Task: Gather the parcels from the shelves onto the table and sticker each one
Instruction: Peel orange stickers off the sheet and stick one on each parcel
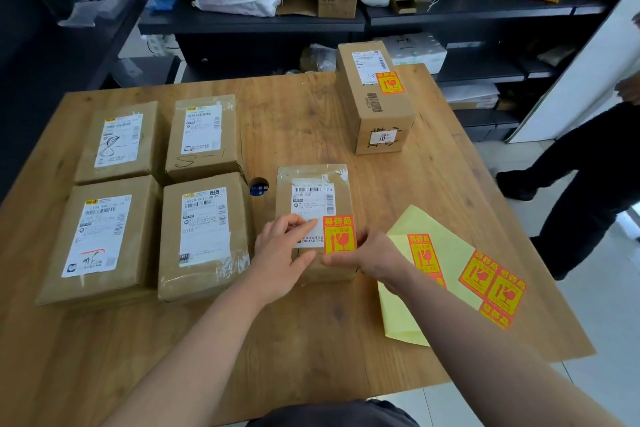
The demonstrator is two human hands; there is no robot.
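Head view looks down on a wooden table (311,340) with six brown parcels on it. The middle parcel (313,189) lies flat just in front of the person, with both hands on its near end. An orange and yellow fragile sticker (339,234) sits on its top face, at the near right, overlapping the white shipping label.

The left hand (280,250) rests on the label just left of the sticker. Its fingers are fairly straight and close together, and the forefinger tip almost touches the sticker's left edge. The right hand (375,256) wraps the parcel's near right corner. Its thumb lies flat along the sticker's lower edge, and its fingers curl against the parcel's right side, just beside the sticker.

A yellow backing sheet (426,229) with more stickers lies just right of this parcel, partly under the right forearm. Four unstickered parcels (204,236) form a two-by-two block on the left. A taller parcel (375,107), already stickered, stands at the far right. Cluttered dark shelves (249,24) stand behind the table. Another person (588,184) in dark clothes stands at the right edge.
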